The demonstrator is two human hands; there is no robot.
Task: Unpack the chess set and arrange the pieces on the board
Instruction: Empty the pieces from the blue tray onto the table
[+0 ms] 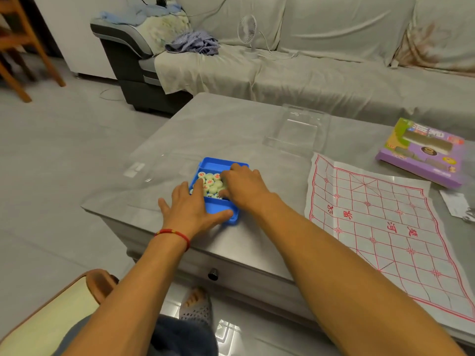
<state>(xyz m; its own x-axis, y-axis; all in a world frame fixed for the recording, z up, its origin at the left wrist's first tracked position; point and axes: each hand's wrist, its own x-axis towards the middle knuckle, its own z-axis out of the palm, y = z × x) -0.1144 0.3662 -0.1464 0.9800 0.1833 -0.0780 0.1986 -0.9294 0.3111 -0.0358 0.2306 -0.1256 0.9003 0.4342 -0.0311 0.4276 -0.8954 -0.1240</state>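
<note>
A blue plastic tray (217, 164) full of pale round chess pieces (211, 181) with red characters sits on the grey table (231, 124), left of centre. My left hand (191, 208) lies flat against the tray's near-left side, thumb along the front rim and a finger on the pieces. My right hand (243, 185) reaches into the tray from the right, its fingers curled down among the pieces; which piece they hold is hidden. The paper board (380, 227) with its red grid lies unfolded on the table to the right.
A clear plastic lid (298, 129) lies behind the tray. A purple box (421, 152) sits at the far right with a paper slip (455, 204) near it. A sofa with a small fan (248, 32) stands behind the table. A drawer knob (212, 274) faces my knees.
</note>
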